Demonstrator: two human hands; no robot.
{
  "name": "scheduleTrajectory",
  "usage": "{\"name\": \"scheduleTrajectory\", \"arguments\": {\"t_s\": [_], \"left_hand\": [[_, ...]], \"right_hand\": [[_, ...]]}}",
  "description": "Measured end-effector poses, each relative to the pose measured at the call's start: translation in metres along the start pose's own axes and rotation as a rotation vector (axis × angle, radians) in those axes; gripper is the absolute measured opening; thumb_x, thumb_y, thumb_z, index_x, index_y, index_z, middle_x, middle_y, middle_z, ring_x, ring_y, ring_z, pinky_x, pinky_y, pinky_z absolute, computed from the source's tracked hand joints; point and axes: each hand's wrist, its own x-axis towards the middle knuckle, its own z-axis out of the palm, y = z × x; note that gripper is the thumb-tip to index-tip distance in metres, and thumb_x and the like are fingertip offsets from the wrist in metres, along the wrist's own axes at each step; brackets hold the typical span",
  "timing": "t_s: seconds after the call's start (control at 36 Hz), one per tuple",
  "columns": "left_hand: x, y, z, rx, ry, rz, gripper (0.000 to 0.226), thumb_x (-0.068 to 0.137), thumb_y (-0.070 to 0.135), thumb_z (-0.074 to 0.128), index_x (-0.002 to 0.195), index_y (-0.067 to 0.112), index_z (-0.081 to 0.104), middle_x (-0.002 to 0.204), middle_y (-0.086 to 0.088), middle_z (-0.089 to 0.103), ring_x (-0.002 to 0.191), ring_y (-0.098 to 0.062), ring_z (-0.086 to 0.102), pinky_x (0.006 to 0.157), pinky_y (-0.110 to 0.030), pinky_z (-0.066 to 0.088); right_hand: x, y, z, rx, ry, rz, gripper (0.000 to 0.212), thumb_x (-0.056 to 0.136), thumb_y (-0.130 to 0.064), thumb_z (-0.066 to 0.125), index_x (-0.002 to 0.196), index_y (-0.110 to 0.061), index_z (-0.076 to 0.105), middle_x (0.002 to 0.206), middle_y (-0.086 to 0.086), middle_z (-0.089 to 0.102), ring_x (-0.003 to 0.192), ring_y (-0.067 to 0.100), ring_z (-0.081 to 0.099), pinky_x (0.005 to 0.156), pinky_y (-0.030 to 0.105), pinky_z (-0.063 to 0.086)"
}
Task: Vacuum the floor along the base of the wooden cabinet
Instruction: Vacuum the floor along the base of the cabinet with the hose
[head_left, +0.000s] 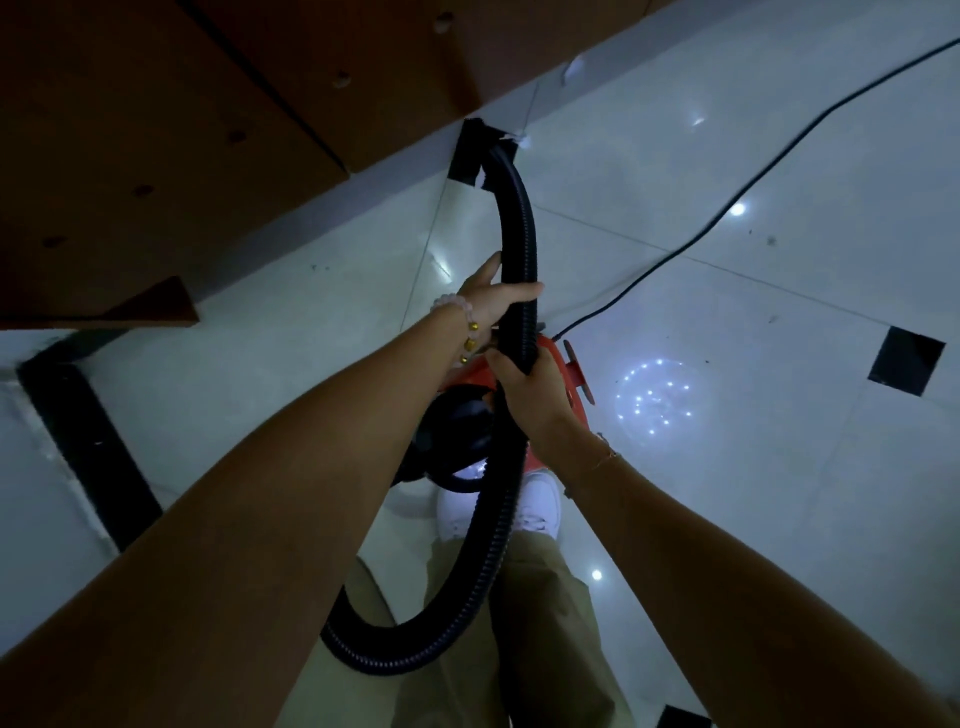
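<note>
A black ribbed vacuum hose (519, 228) arcs from my hands down to the floor, its end meeting a black floor tile (470, 156) at the base of the wooden cabinet (156, 156). My left hand (493, 301) grips the hose higher up, thumb across it. My right hand (530, 395) grips the hose just below. The red and black vacuum body (467, 415) sits on the floor under my hands. The hose loops back past my legs.
A black power cord (779, 156) runs across the glossy white tiles (727, 493) to the upper right. Black inset tiles (906, 361) dot the floor. A dark strip (88, 457) lies at left. My white shoe (535, 509) stands behind the vacuum.
</note>
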Motion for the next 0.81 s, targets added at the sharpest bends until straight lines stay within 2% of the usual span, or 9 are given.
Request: {"name": "scheduleTrajectory", "arguments": {"t_s": [0.11, 0.28, 0.36, 0.44, 0.5, 0.61, 0.69, 0.75, 0.81], "left_hand": [[-0.008, -0.005, 0.007, 0.036, -0.020, -0.030, 0.086, 0.073, 0.025, 0.074, 0.147, 0.029, 0.031, 0.142, -0.012, 0.050, 0.121, -0.031, 0.056, 0.105, -0.043, 0.046], [-0.026, -0.016, 0.010, 0.041, -0.014, -0.032, 0.073, 0.075, 0.024, 0.073, 0.140, 0.025, 0.041, 0.135, -0.016, 0.055, 0.118, -0.035, 0.058, 0.102, -0.047, 0.048], [-0.036, -0.022, 0.007, 0.016, 0.002, -0.039, 0.077, 0.067, 0.030, 0.076, 0.137, 0.023, 0.044, 0.133, -0.017, 0.057, 0.117, -0.034, 0.059, 0.103, -0.048, 0.047], [-0.051, -0.028, 0.007, -0.003, 0.004, -0.034, 0.047, 0.083, 0.014, 0.068, 0.127, 0.016, 0.051, 0.121, -0.014, 0.063, 0.105, -0.028, 0.061, 0.103, -0.045, 0.047], [-0.055, -0.034, 0.006, 0.006, -0.002, -0.040, 0.036, 0.085, 0.011, 0.065, 0.119, 0.020, 0.053, 0.121, -0.016, 0.063, 0.110, -0.033, 0.061, 0.102, -0.046, 0.047], [-0.066, -0.043, 0.005, 0.002, -0.030, -0.070, 0.045, 0.083, 0.016, 0.067, 0.125, 0.017, 0.051, 0.126, -0.020, 0.060, 0.114, -0.037, 0.060, 0.101, -0.049, 0.048], [-0.072, -0.046, 0.005, 0.008, -0.050, -0.052, 0.031, 0.082, 0.019, 0.068, 0.108, 0.032, 0.059, 0.120, -0.015, 0.063, 0.104, -0.032, 0.064, 0.098, -0.047, 0.051], [-0.076, -0.046, 0.008, 0.015, -0.050, -0.043, 0.029, 0.080, 0.020, 0.069, 0.094, 0.044, 0.060, 0.123, -0.012, 0.063, 0.108, -0.032, 0.063, 0.098, -0.047, 0.051], [-0.079, -0.043, 0.013, 0.036, -0.051, -0.049, 0.034, 0.079, 0.021, 0.069, 0.105, 0.041, 0.060, 0.127, -0.012, 0.061, 0.112, -0.034, 0.062, 0.100, -0.048, 0.049]], "right_hand": [[-0.013, 0.005, -0.003, 0.016, 0.016, 0.022, 0.035, 0.092, -0.022, 0.057, 0.119, 0.000, 0.050, 0.069, 0.006, 0.058, 0.044, 0.009, 0.055, 0.042, 0.018, 0.047], [-0.034, 0.005, -0.005, 0.030, -0.017, 0.049, 0.019, 0.093, -0.018, 0.056, 0.108, -0.008, 0.049, 0.070, 0.004, 0.056, 0.051, 0.013, 0.055, 0.046, 0.020, 0.050], [-0.042, 0.009, -0.002, -0.018, -0.014, 0.074, 0.022, 0.093, -0.018, 0.056, 0.109, -0.005, 0.050, 0.070, 0.004, 0.057, 0.052, 0.014, 0.056, 0.047, 0.020, 0.051], [-0.051, 0.016, 0.003, -0.037, -0.001, 0.097, 0.034, 0.092, -0.021, 0.058, 0.117, 0.000, 0.050, 0.073, 0.006, 0.060, 0.050, 0.012, 0.058, 0.048, 0.022, 0.051], [-0.058, 0.021, 0.006, -0.058, 0.014, 0.096, 0.034, 0.092, -0.019, 0.058, 0.117, 0.002, 0.050, 0.074, 0.006, 0.060, 0.047, 0.009, 0.058, 0.046, 0.020, 0.050], [-0.071, 0.029, 0.008, -0.066, 0.011, 0.088, 0.032, 0.092, -0.016, 0.056, 0.117, 0.004, 0.050, 0.072, 0.006, 0.060, 0.041, 0.002, 0.057, 0.043, 0.016, 0.047], [-0.078, 0.032, 0.008, -0.060, 0.015, 0.072, 0.027, 0.093, -0.014, 0.054, 0.115, 0.002, 0.050, 0.072, 0.004, 0.062, 0.052, 0.009, 0.059, 0.044, 0.013, 0.047], [-0.081, 0.034, 0.007, -0.052, 0.020, 0.064, 0.028, 0.093, -0.014, 0.054, 0.116, 0.002, 0.050, 0.072, 0.004, 0.062, 0.053, 0.009, 0.059, 0.043, 0.013, 0.047], [-0.084, 0.037, 0.005, -0.050, 0.034, 0.063, 0.031, 0.093, -0.014, 0.054, 0.117, 0.003, 0.049, 0.074, 0.004, 0.061, 0.046, 0.003, 0.057, 0.041, 0.012, 0.044]]}}
